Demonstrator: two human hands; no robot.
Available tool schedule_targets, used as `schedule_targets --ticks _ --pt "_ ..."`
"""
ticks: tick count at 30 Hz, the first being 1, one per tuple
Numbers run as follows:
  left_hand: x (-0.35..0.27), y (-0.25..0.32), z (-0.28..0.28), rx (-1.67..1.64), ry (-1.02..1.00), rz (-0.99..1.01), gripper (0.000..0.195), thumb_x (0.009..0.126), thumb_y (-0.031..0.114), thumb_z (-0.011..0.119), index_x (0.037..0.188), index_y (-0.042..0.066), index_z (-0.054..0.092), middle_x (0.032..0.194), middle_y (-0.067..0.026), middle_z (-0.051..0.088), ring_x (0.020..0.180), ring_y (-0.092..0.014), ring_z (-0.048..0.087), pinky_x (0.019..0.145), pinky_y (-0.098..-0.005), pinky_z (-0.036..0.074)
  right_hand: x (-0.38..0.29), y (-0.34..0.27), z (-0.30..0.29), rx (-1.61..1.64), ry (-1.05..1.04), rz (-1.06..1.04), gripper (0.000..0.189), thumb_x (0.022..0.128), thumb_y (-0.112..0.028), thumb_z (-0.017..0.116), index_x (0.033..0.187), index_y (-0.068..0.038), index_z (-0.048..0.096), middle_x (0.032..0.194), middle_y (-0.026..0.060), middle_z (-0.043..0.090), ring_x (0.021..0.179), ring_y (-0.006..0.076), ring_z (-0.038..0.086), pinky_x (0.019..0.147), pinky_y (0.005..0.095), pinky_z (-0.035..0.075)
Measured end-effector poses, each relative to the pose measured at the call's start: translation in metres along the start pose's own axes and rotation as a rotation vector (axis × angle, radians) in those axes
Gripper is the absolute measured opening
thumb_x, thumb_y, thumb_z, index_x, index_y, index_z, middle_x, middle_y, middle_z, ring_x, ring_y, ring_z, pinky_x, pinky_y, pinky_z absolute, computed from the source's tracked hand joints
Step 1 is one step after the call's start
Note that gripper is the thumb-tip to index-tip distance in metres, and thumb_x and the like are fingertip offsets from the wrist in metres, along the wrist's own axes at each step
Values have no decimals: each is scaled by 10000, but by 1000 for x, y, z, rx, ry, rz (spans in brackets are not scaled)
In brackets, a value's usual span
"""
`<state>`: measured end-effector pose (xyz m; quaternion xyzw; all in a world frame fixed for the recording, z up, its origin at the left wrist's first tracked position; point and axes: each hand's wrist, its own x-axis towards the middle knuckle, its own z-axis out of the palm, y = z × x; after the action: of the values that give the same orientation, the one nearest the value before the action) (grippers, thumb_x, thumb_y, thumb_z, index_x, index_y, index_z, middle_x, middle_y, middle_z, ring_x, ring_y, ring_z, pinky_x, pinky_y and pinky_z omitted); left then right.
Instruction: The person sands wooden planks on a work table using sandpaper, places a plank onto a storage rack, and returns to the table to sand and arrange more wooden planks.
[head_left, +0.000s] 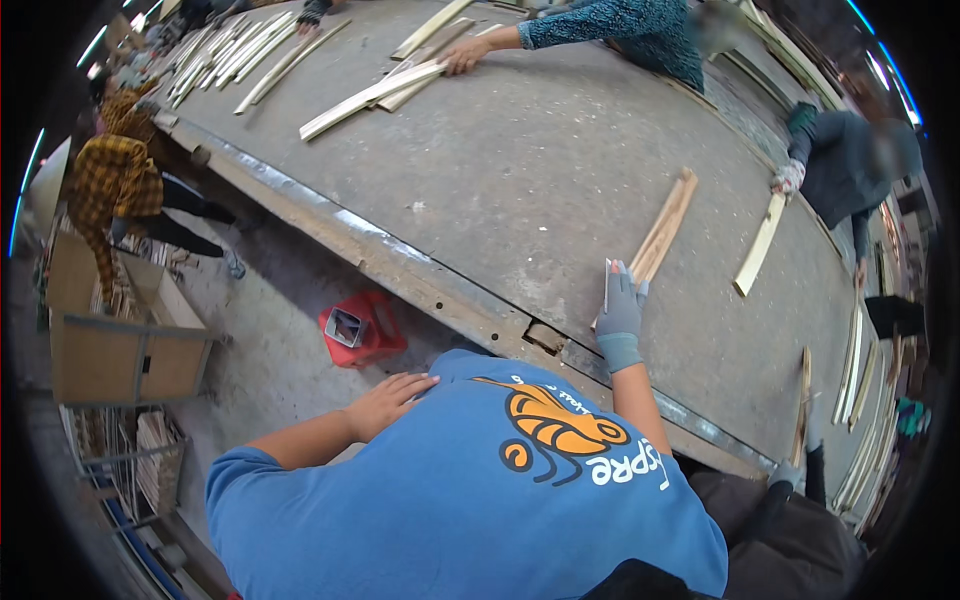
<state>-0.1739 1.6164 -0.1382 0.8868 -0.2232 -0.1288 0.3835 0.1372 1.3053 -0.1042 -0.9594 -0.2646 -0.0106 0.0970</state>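
Note:
My right hand (621, 319), in a grey glove with some fingertips bare, rests over the near part of a brown wooden strip (666, 221). The strip lies slantwise on the large grey worktable (495, 195). Along the glove's left side a thin, pale-edged flat piece (607, 285) stands up, apparently held in the fingers; its material is unclear. My left hand (391, 405) is bare and lies flat against the side of my blue shirt (420, 495), holding nothing.
Across the table, a person's hand (465, 56) touches pale wooden strips (367, 97). Another person's gloved hand (789, 178) grips a pale strip (759, 244). A red plastic stool (386, 322) stands on the floor beside the metal table edge (390, 236). Farther left is a wooden bin (135, 360).

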Motion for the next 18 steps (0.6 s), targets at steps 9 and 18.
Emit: schedule_targets --ticks 9,18 --pt "14 -8 17 118 80 90 642 916 360 536 1445 34 379 1594 -143 276 1454 -377 259 1159 -550 223 -2 37 51 -174 72 16 649 861 -56 491 1495 -65 354 1497 106 436 1428 294 349 1202 517 138" --pt "4 -17 23 -153 99 14 644 913 354 526 1452 34 378 1599 -126 259 1459 -371 249 1155 -552 240 -40 140 21 -307 5 335 637 886 -27 430 1514 -84 336 1539 86 408 1444 273 337 1196 515 134"
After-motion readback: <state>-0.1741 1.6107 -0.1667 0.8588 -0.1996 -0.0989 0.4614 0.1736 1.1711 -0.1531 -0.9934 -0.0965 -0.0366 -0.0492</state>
